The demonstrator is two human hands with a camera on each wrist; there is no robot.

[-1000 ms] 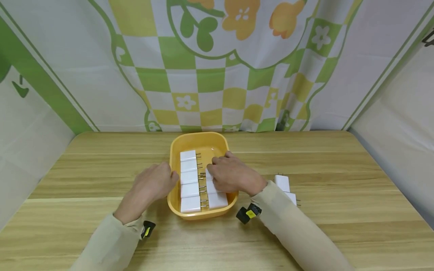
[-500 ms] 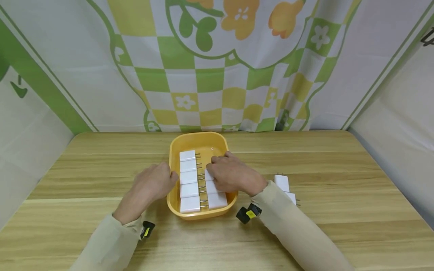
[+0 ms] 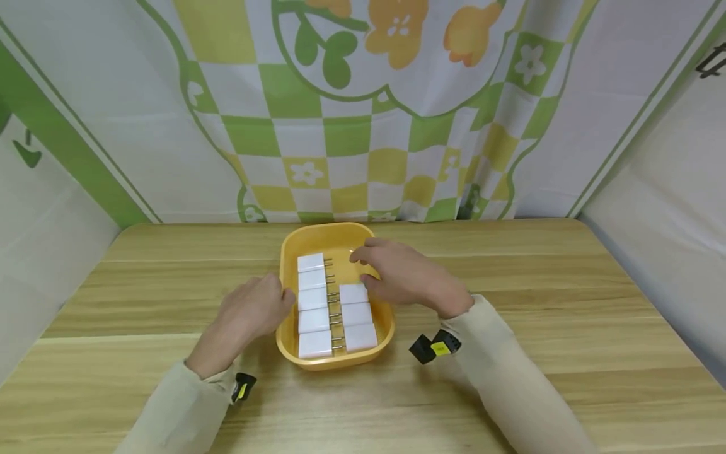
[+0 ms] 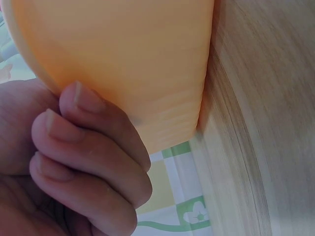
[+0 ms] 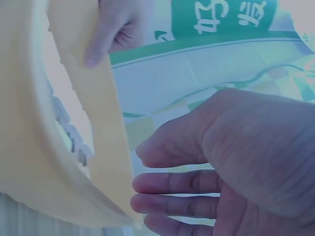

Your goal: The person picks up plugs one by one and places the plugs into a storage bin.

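A yellow plastic basin (image 3: 337, 362) stands on the table and holds white plug-in chargers with metal prongs. Several chargers (image 3: 314, 320) line its left side, prongs pointing right; a second row of 3 chargers (image 3: 356, 313) lies to the right, against those prongs. My left hand (image 3: 247, 312) pinches the basin's left rim, thumb on top; the left wrist view has its curled fingers (image 4: 93, 147) against the outer wall. Over the basin's right rim hovers my right hand (image 3: 409, 275), holding nothing, thumb and fingers apart. In the right wrist view its fingers (image 5: 177, 183) extend, relaxed.
The wooden table (image 3: 539, 271) spreads to both sides of the basin. A patterned cloth (image 3: 351, 139) hangs along the table's back edge. Black wrist cameras sit at both cuffs, the right one (image 3: 435, 346) close to the basin's right side.
My right hand has let go of the right-hand chargers and risen slightly up and right, its fingers opening. My left hand keeps its hold on the rim. The right forearm now hides the chargers on the table.
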